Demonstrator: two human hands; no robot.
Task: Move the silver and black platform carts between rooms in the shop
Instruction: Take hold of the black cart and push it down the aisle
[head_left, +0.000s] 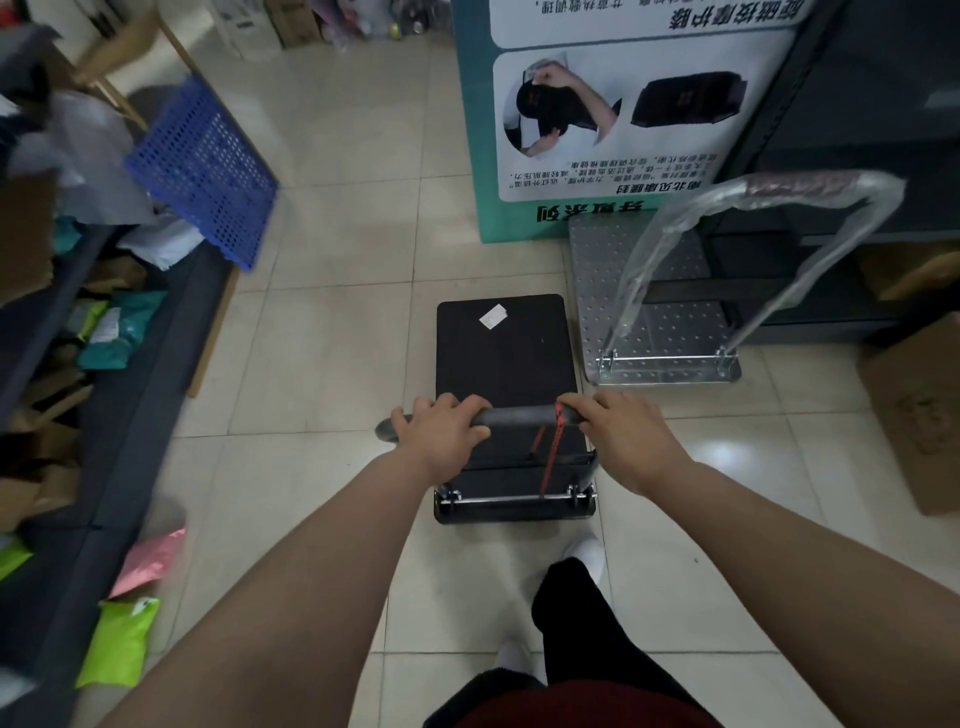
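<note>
A black platform cart (506, 358) stands on the tiled floor right in front of me, a white sticker on its deck. Its dark handle bar (524, 417) has a red strap hanging from it. My left hand (447, 434) is closed around the bar's left end and my right hand (623, 439) around its right end. A silver platform cart (602, 270) with a dimpled deck is parked just to the right and slightly ahead, nearly touching the black one. Its upright handle (779, 192) is wrapped in clear plastic.
A teal display stand with an upside-down poster (597, 130) rises behind the silver cart. Dark shelving (857, 156) fills the right side, a cardboard box (919, 410) below it. A blue perforated crate (202, 166) and shelves of coloured parcels (119, 332) line the left. Open tiled floor (337, 218) runs ahead.
</note>
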